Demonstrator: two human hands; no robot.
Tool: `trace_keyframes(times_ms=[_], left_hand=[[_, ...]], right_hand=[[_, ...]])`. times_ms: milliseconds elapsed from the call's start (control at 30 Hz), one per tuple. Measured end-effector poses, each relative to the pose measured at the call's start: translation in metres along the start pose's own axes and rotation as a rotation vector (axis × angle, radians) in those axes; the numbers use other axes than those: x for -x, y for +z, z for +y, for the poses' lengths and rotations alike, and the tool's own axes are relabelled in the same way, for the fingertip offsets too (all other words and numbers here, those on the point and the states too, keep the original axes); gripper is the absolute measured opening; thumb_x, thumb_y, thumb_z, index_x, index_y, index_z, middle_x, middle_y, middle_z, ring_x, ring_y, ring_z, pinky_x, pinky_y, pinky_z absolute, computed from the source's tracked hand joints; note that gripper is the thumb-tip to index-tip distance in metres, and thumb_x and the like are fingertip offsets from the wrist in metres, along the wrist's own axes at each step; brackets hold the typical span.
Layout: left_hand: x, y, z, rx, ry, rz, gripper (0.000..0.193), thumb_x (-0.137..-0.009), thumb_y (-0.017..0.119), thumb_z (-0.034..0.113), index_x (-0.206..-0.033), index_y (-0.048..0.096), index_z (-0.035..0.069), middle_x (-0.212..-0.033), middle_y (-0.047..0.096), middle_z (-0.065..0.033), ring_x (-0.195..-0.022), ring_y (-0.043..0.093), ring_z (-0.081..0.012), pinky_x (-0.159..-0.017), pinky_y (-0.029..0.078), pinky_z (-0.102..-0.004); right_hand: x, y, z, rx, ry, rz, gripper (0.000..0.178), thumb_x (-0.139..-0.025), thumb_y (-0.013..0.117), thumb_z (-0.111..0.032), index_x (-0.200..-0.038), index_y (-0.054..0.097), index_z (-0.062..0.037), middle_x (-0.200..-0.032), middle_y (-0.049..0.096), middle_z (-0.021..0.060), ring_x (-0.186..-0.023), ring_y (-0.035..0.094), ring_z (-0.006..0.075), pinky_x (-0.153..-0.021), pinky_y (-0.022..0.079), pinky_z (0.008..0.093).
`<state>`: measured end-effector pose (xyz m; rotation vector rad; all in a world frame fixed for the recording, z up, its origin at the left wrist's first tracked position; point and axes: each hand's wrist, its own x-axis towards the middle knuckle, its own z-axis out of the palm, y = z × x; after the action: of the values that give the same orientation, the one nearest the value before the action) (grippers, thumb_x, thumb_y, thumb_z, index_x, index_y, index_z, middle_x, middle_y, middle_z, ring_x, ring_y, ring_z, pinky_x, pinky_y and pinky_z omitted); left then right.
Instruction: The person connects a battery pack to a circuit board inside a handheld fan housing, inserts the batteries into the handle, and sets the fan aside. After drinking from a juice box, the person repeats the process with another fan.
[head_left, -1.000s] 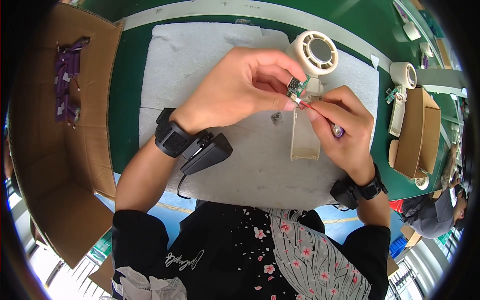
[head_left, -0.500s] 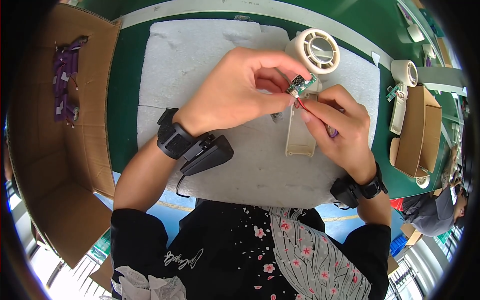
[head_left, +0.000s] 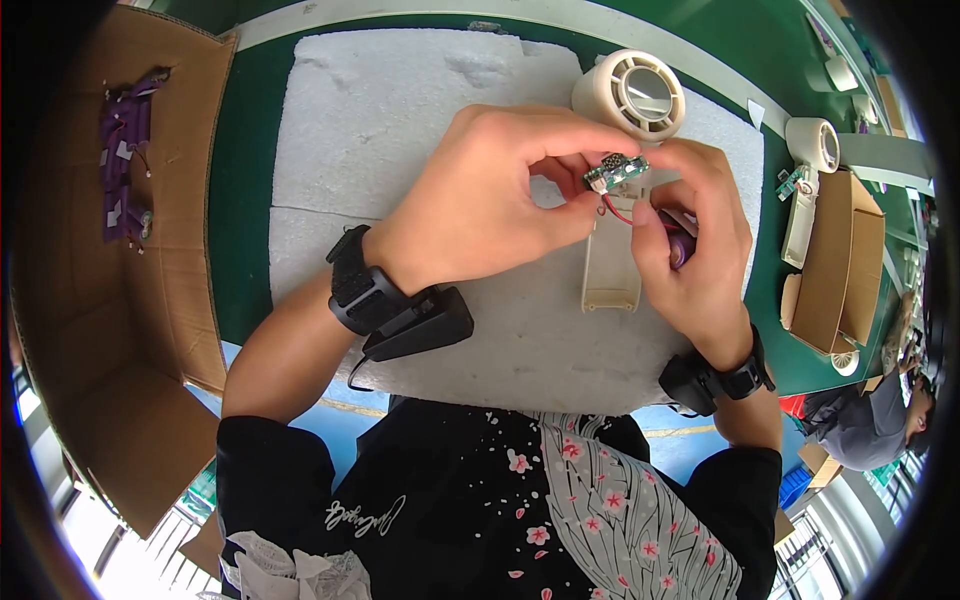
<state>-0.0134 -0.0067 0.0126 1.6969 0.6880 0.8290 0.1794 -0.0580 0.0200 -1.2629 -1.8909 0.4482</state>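
- The small green circuit board (head_left: 615, 171) is a narrow rectangle with dark parts on its face, held above the white foam pad (head_left: 400, 130), just in front of the round fan head.
- A red wire (head_left: 617, 209) runs from the board down toward a purple cylinder (head_left: 682, 247) tucked in the right hand.
- The left hand (head_left: 480, 195) pinches the board's near end between thumb and fingertips, the other fingers curled.
- The right hand (head_left: 695, 240) has its fingers curled around the purple cylinder, with a fingertip touching the board's far end.
- Below the board lies a cream handheld fan (head_left: 612, 262): a long flat handle shell on the foam, its round grilled head at the pad's far edge.
- Both wrists wear black bands; a black box with a cable sits on the left one.
- An open brown cardboard box (head_left: 80, 250) stands at the left of the green bench (head_left: 235, 230), with purple pieces carrying small white tags in its far corner.
- A smaller brown carton (head_left: 850, 260) sits at the right, another cream fan (head_left: 805, 190) just beside it.
- A small white label (head_left: 757, 113) lies on the bench behind the pad.
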Motion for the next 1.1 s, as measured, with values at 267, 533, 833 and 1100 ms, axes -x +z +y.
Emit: trace_keyframes(times_ms=[267, 533, 833, 1100], left_hand=[[-0.0008, 0.002, 0.0012, -0.195, 0.156, 0.033, 0.041, -0.074, 0.064, -0.011, -0.112, 0.067, 0.005, -0.093, 0.068, -0.0079, -0.079, 0.067, -0.0154, -0.072, 0.056, -0.0267], [0.0, 0.0043, 0.0011, -0.247, 0.17, 0.059, 0.039, -0.074, 0.065, -0.01, -0.11, 0.067, 0.004, -0.092, 0.068, -0.007, -0.077, 0.067, -0.0146, -0.073, 0.056, -0.0263], [0.0019, 0.0006, -0.0028, -0.147, 0.068, 0.056, 0.035, -0.076, 0.065, -0.011, -0.109, 0.067, 0.0, -0.095, 0.069, -0.009, -0.083, 0.068, -0.0145, -0.076, 0.057, -0.0264], [0.0012, 0.0041, -0.0013, -0.21, 0.082, 0.095, 0.031, -0.075, 0.066, -0.011, -0.104, 0.069, 0.0, -0.096, 0.069, -0.0109, -0.082, 0.07, -0.0166, -0.073, 0.058, -0.0264]], right_hand=[[-0.0015, 0.0028, -0.0019, 0.067, -0.006, 0.008, 0.047, -0.07, 0.075, 0.001, -0.112, 0.057, -0.0073, -0.103, 0.06, 0.0099, -0.065, 0.062, 0.0181, -0.053, 0.052, 0.0283], [-0.0006, 0.0004, -0.0014, 0.151, -0.078, 0.02, 0.048, -0.07, 0.076, 0.005, -0.113, 0.057, -0.0026, -0.105, 0.061, 0.0092, -0.065, 0.06, 0.0104, -0.059, 0.05, 0.0227], [-0.0024, 0.0015, -0.0012, 0.133, -0.03, 0.032, 0.041, -0.072, 0.077, 0.003, -0.108, 0.061, -0.0028, -0.082, 0.064, 0.0052, -0.066, 0.062, 0.0087, -0.058, 0.048, 0.0213], [-0.0028, 0.0035, 0.0015, 0.113, 0.026, 0.066, 0.035, -0.07, 0.079, -0.003, -0.101, 0.063, -0.0039, -0.088, 0.064, 0.0068, -0.06, 0.061, 0.012, -0.051, 0.049, 0.0233]])
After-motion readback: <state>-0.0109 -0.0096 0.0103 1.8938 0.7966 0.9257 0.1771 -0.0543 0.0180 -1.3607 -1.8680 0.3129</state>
